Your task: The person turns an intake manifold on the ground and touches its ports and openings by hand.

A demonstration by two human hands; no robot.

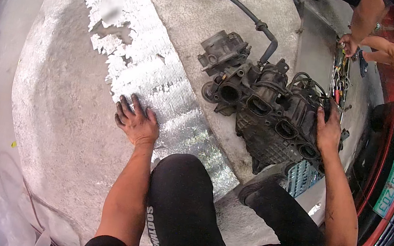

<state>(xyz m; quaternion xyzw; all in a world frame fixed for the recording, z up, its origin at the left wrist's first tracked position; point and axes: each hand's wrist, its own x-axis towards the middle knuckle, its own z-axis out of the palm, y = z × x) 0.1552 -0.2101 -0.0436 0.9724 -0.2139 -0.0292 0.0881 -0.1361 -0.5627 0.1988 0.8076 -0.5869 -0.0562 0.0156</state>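
Note:
My left hand point(137, 122) lies with fingers spread on the edge of a long silvery foil sheet point(180, 97). This sheet is ragged and torn along its far left side. Right of it rests a grimy dark engine intake manifold point(267, 140), its round and oval ports facing up. A throttle body point(222, 51) sits at its far left end, and a black hose point(247, 10) runs from it toward the far edge. My right hand point(329, 128) grips the manifold's right end; some of its fingertips are hidden behind the part.
Hand tools point(340, 79) lie in a row beyond the manifold, beside a flat grey panel point(317, 44). Another person's hand point(348, 45) reaches in there, with a second person nearby. A blue plastic crate point(301, 178) stands under the manifold's near end. A red car point(374, 215) borders the right.

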